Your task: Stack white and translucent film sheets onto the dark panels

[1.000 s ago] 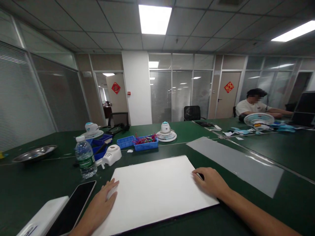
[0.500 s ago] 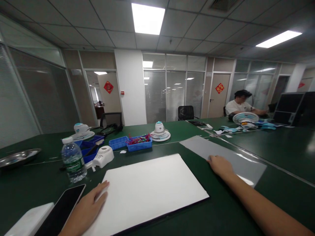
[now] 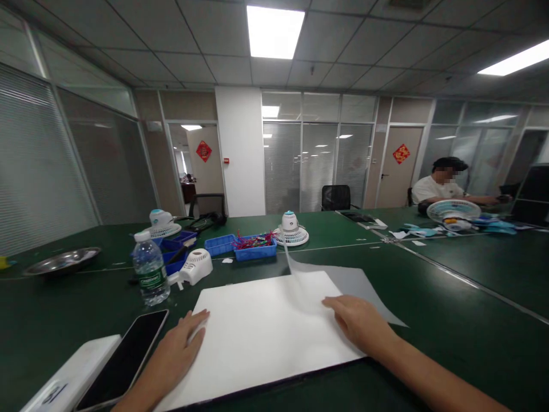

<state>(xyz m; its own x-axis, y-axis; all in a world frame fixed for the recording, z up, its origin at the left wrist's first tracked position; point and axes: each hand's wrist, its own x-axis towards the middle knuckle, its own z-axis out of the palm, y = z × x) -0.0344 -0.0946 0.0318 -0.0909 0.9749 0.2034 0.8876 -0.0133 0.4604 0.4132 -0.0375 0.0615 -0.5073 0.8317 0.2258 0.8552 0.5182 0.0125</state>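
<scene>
A white rectangular board or sheet (image 3: pixel 253 343) with a dark lower edge lies on the green table. My left hand (image 3: pixel 178 349) rests at its left edge, fingers stretched and slightly apart, holding nothing. Over the board's right part, my right hand (image 3: pixel 362 326) pinches the near edge of a translucent plastic sheet (image 3: pixel 358 286). That sheet's left end curls up above the board, while its right part reaches beyond the board over the table. The grip's underside is hidden. Beside my left forearm lie a black-screened phone (image 3: pixel 126 357) and a white box (image 3: pixel 77 375).
A water bottle (image 3: pixel 150 272) and a white plastic housing (image 3: pixel 197 266) stand behind the phone. Farther back are blue trays, one with colourful wires (image 3: pixel 255 241), and a small fan (image 3: pixel 291 230). A metal dish (image 3: pixel 64 260) sits left. A person (image 3: pixel 441 186) sits far right near a fan cage (image 3: pixel 453 212).
My right hand has moved left, bringing the translucent sheet partly over the white board, its left end now bent upward. My left hand stays at the board's edge. The view has turned slightly left.
</scene>
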